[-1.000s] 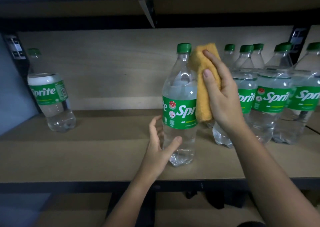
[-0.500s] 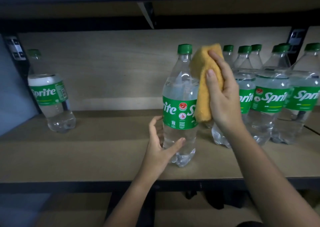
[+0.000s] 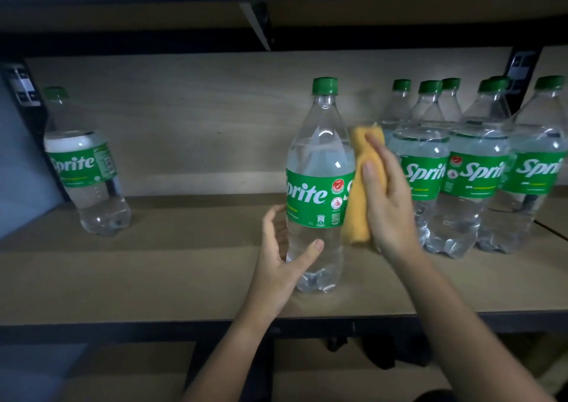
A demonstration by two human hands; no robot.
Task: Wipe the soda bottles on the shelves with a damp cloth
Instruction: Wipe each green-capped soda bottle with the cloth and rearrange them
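One lone soda bottle (image 3: 84,168) stands upright at the far left of the wooden shelf (image 3: 184,266), close to the back panel, with its green cap on and its green label facing forward. It is well apart from everything else on the shelf.

Near the middle of the shelf, closer to the front edge, stands the centre bottle (image 3: 319,186), upright, capped in green, its clear body filled with clear liquid and its green label turned partly sideways. The left hand (image 3: 282,257) is cupped round the lower part of this bottle, below the label: the thumb lies across the front of the clear plastic and the fingers curve behind the left side, so the hand steadies it near its base.

Against the right side of that bottle, at label height and just above, lies a folded yellow cloth (image 3: 364,186). The right hand (image 3: 388,205) holds the cloth, with fingers wrapped over its outer face and pressing it to the bottle's side; the fingertips reach up near the cloth's top end.

Behind and to the right of this hand is a cluster of bottles (image 3: 473,183), standing upright and close together in more than one row, all with green caps and green labels, running to the right edge of the view.
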